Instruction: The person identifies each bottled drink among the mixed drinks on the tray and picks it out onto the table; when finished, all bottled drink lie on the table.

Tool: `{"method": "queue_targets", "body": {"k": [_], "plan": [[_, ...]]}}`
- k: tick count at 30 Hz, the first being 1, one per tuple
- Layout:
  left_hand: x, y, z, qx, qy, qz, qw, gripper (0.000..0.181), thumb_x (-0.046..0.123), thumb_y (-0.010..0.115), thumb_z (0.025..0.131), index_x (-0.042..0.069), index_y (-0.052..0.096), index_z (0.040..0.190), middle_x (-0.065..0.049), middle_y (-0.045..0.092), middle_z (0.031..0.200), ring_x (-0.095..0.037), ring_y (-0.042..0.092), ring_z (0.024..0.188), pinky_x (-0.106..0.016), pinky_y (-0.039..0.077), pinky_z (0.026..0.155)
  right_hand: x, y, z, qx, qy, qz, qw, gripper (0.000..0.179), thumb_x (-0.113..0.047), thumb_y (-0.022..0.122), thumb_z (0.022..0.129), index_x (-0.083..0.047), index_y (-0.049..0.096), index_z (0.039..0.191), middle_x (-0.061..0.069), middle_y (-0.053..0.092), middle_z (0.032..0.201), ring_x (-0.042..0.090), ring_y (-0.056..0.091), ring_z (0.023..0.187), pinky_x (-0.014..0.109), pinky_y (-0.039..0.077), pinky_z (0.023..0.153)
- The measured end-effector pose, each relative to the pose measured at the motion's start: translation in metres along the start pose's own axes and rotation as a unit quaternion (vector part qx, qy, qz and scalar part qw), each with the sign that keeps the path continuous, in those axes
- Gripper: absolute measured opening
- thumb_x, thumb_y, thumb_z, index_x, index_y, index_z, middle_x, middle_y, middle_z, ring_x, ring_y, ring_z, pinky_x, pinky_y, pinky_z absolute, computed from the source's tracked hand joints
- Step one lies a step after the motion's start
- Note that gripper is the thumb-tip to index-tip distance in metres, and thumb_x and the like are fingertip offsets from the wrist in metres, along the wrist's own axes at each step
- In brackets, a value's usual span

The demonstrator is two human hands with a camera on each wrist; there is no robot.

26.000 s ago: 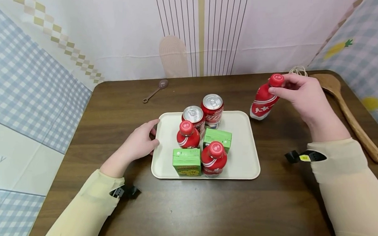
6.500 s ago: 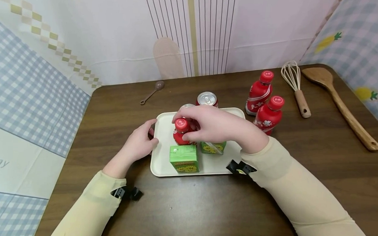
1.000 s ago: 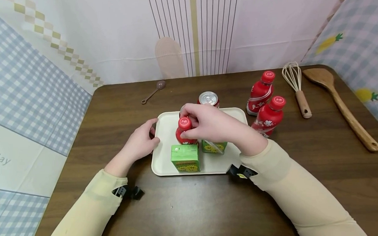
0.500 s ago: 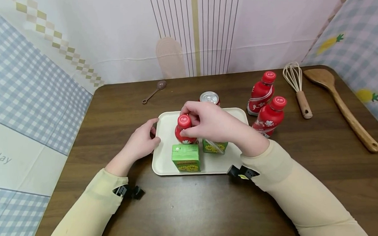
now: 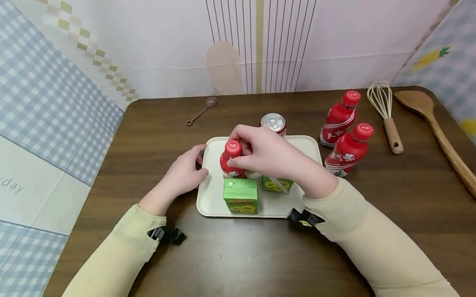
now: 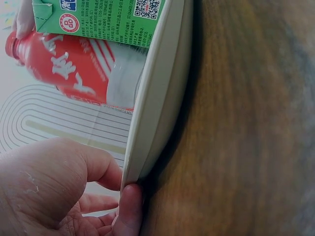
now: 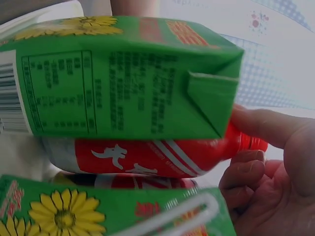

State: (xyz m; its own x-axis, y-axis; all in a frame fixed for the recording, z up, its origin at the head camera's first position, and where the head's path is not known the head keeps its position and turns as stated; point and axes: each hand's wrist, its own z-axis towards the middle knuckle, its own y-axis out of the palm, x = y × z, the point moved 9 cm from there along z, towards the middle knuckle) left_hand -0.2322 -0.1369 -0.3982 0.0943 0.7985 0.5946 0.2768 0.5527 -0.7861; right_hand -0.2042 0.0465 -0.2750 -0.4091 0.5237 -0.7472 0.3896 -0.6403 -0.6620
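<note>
My left hand (image 5: 184, 172) grips the left rim of a cream tray (image 5: 287, 208); the left wrist view shows the rim (image 6: 160, 93) between thumb and finger. My right hand (image 5: 271, 153) holds a red plastic bottle (image 5: 233, 147) by its neck, over the tray's left part. I cannot tell whether its base touches the tray. In front of this bottle stands a green juice box (image 5: 240, 196). Another green juice box (image 5: 277, 185), with a straw on its side, is partly under my right hand. Behind that hand shows a drink can (image 5: 273, 122); a second can is mostly hidden.
Two more red bottles (image 5: 338, 121) stand close together just right of the tray. Farther right lie a whisk (image 5: 387, 118) and a wooden spatula (image 5: 439, 129). A small brown spoon (image 5: 204, 109) lies at the back left. A curtain hangs behind the table.
Since 26 s ago, the front bottle has left the tray for the table beside the other one. Over the last second, my right hand has shifted the gripped bottle slightly left and back.
</note>
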Motion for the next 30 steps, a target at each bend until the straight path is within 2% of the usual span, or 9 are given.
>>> {"method": "queue_targets", "body": {"k": [6, 15, 17, 19, 22, 24, 27, 30], "plan": [[-0.001, -0.001, 0.001, -0.006, -0.001, -0.008, 0.9999, 0.067, 0.014, 0.062, 0.094, 0.006, 0.037, 0.156, -0.014, 0.059, 0.109, -0.024, 0.064, 0.071, -0.033, 0.059, 0.063, -0.017, 0.004, 0.006, 0.019, -0.019, -0.02, 0.9994, 0.023, -0.017, 0.078, 0.087, -0.016, 0.067, 0.107, -0.002, 0.059, 0.073, 0.014, 0.052, 0.068, 0.03, 0.045, 0.065], [0.0, 0.001, 0.002, -0.007, 0.01, -0.017, 0.9998, 0.063, 0.018, 0.062, 0.096, 0.008, 0.039, 0.155, -0.012, 0.062, 0.105, -0.025, 0.064, 0.069, -0.036, 0.059, 0.061, -0.035, 0.012, 0.002, 0.018, -0.058, -0.004, 0.9982, 0.024, -0.015, 0.076, 0.089, -0.015, 0.067, 0.112, -0.003, 0.057, 0.072, 0.013, 0.052, 0.067, 0.027, 0.045, 0.062], [0.0, 0.0, 0.002, -0.005, 0.013, -0.013, 0.9998, 0.064, 0.019, 0.064, 0.096, 0.008, 0.04, 0.155, -0.013, 0.063, 0.107, -0.027, 0.065, 0.076, -0.04, 0.06, 0.069, -0.039, 0.013, -0.001, 0.017, -0.063, -0.006, 0.9979, 0.026, -0.015, 0.077, 0.09, -0.015, 0.067, 0.114, -0.002, 0.055, 0.073, 0.013, 0.051, 0.067, 0.027, 0.044, 0.062], [0.0, -0.001, 0.002, -0.002, 0.017, -0.013, 0.9998, 0.066, 0.022, 0.066, 0.095, 0.007, 0.041, 0.154, -0.014, 0.064, 0.116, -0.03, 0.067, 0.092, -0.047, 0.061, 0.083, -0.043, 0.013, -0.004, 0.018, -0.069, -0.001, 0.9975, 0.028, -0.016, 0.077, 0.09, -0.015, 0.066, 0.115, -0.002, 0.055, 0.074, 0.013, 0.05, 0.068, 0.027, 0.044, 0.063], [0.0, -0.003, 0.002, 0.002, 0.027, -0.014, 0.9995, 0.07, 0.028, 0.071, 0.093, 0.005, 0.042, 0.152, -0.016, 0.062, 0.132, -0.034, 0.063, 0.117, -0.056, 0.053, 0.102, -0.049, 0.013, -0.008, 0.02, -0.083, 0.012, 0.9963, 0.028, -0.016, 0.078, 0.09, -0.014, 0.066, 0.115, -0.002, 0.055, 0.075, 0.013, 0.051, 0.069, 0.027, 0.044, 0.063], [-0.001, -0.004, 0.002, 0.004, 0.034, -0.016, 0.9993, 0.072, 0.031, 0.074, 0.091, 0.005, 0.043, 0.151, -0.016, 0.059, 0.138, -0.035, 0.059, 0.126, -0.058, 0.05, 0.107, -0.054, 0.015, -0.01, 0.017, -0.096, 0.019, 0.995, 0.028, -0.016, 0.079, 0.089, -0.013, 0.066, 0.114, -0.003, 0.056, 0.076, 0.012, 0.051, 0.068, 0.027, 0.045, 0.062], [-0.001, -0.004, 0.001, 0.006, 0.041, -0.017, 0.999, 0.077, 0.031, 0.078, 0.087, 0.005, 0.044, 0.151, -0.016, 0.059, 0.138, -0.035, 0.06, 0.125, -0.058, 0.05, 0.107, -0.06, 0.019, -0.014, 0.006, -0.122, 0.021, 0.9923, 0.025, -0.016, 0.079, 0.089, -0.013, 0.065, 0.11, -0.005, 0.055, 0.076, 0.01, 0.05, 0.068, 0.025, 0.045, 0.062], [0.0, -0.004, 0.002, 0.004, 0.041, -0.015, 0.999, 0.077, 0.031, 0.078, 0.088, 0.006, 0.043, 0.152, -0.016, 0.064, 0.125, -0.032, 0.063, 0.112, -0.053, 0.055, 0.099, -0.065, 0.022, -0.021, -0.002, -0.14, 0.017, 0.99, 0.022, -0.017, 0.079, 0.089, -0.014, 0.065, 0.106, -0.008, 0.053, 0.073, 0.006, 0.049, 0.065, 0.024, 0.044, 0.061]]}}
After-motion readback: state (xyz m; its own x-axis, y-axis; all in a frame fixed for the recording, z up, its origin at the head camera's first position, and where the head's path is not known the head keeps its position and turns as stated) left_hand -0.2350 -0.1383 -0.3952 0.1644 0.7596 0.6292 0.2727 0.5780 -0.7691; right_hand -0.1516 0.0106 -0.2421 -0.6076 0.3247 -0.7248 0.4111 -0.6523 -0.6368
